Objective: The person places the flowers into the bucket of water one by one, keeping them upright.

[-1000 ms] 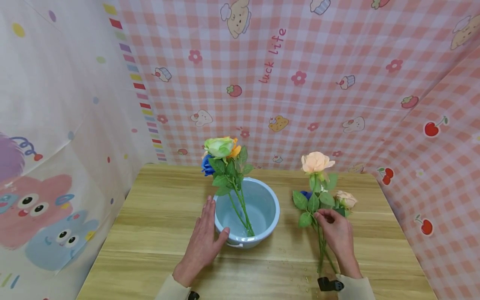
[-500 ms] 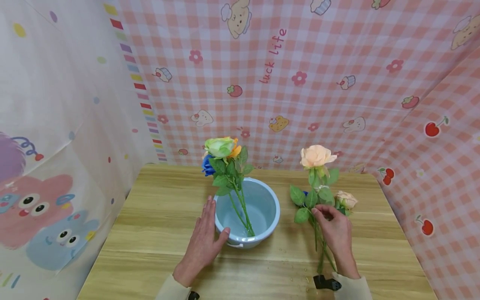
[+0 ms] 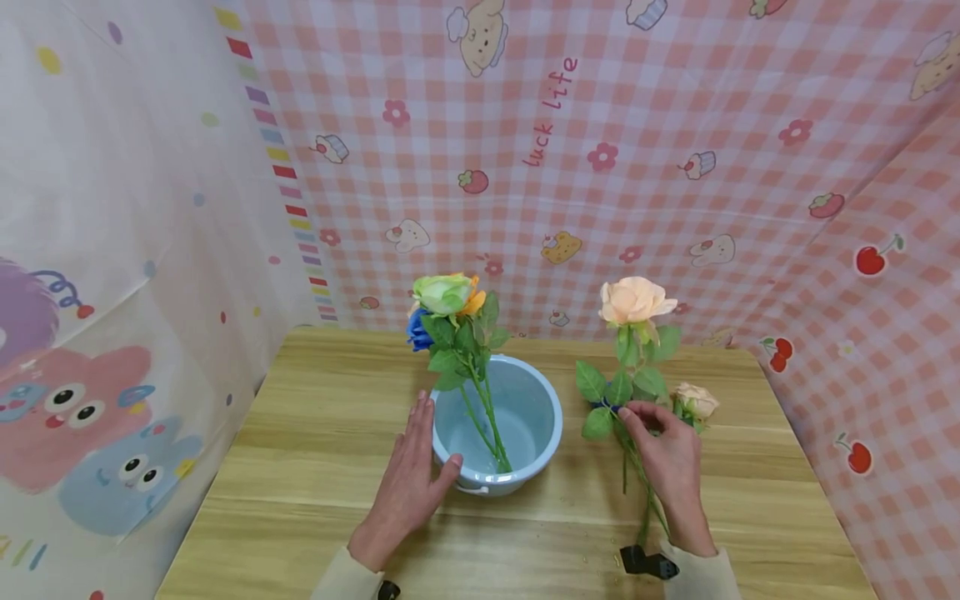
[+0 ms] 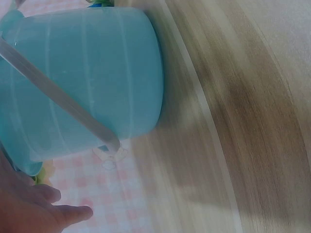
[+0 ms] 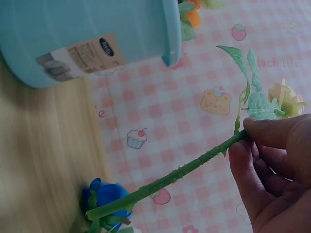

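Observation:
A light blue bucket (image 3: 557,437) stands mid-table. Leaning in it are a green rose (image 3: 442,294), an orange flower (image 3: 477,300) and a blue flower (image 3: 419,330). My left hand (image 3: 405,487) lies along the bucket's left side, fingers extended against the rim. In my right hand (image 3: 670,457), thumb and fingers pinch the stem of a peach rose (image 3: 636,302). The right wrist view shows the cut end of that green stem (image 5: 170,178) in front of a blue rose (image 5: 108,195) lying on the table. A smaller peach rose (image 3: 696,401) lies behind my right hand.
More green stems (image 3: 647,521) lie under my right hand. Water drops dot the wooden table (image 3: 555,546) between the hands. A white handle (image 4: 63,99) hangs across the bucket's side. Checked cloth (image 3: 660,108) hangs behind the table.
The peach rose has risen and shifted slightly left in my right hand, its stem lifting off the other stems. My left hand and the bucket stay in place.

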### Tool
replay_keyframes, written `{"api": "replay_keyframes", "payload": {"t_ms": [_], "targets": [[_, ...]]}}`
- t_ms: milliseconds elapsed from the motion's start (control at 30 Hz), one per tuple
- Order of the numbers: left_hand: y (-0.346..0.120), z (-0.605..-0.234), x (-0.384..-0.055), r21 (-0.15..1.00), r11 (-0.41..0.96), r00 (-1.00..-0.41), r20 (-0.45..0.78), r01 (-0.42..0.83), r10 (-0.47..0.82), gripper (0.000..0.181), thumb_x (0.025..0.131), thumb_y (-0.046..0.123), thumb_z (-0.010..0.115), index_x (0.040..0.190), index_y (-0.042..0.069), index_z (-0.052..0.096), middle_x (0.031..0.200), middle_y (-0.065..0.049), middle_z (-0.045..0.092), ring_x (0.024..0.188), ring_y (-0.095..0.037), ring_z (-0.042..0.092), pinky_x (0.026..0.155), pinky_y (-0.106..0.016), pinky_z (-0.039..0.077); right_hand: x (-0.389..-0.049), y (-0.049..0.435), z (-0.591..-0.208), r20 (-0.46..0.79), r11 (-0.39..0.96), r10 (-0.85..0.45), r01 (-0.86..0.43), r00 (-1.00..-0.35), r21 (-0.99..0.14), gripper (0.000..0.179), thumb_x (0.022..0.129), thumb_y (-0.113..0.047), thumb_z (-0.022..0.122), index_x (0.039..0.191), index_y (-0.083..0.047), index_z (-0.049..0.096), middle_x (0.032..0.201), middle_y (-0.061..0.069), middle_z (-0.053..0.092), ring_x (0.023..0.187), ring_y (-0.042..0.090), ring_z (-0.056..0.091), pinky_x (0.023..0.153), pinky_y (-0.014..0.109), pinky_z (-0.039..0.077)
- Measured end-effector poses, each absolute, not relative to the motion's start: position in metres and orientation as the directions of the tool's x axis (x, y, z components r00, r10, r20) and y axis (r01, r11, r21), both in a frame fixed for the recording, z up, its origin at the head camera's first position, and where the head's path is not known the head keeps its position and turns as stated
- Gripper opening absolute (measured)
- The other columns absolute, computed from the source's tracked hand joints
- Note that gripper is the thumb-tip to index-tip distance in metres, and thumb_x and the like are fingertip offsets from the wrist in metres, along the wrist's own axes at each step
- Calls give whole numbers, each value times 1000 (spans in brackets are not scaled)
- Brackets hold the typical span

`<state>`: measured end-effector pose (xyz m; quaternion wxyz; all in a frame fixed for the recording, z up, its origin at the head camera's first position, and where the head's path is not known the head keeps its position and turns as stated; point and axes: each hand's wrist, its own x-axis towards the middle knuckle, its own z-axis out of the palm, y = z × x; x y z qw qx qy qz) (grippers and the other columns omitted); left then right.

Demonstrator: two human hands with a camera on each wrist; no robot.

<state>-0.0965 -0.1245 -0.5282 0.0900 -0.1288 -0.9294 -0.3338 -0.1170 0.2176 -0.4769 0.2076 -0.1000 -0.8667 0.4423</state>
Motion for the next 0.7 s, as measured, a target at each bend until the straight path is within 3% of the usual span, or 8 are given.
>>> {"api": "replay_keyframes", "payload": {"t_ms": [700], "targets": [[-125,-529,-97,594,747,-951,252,298,179,88,102,47,52,166,2,11,174,-14,7,158,-32,12,117,-68,28,-117,193,-447,289,518,355,-70,-889,-852,17,93,-22,79,100,-6,80,93,9,77,80,1,64,66,13,46]]}}
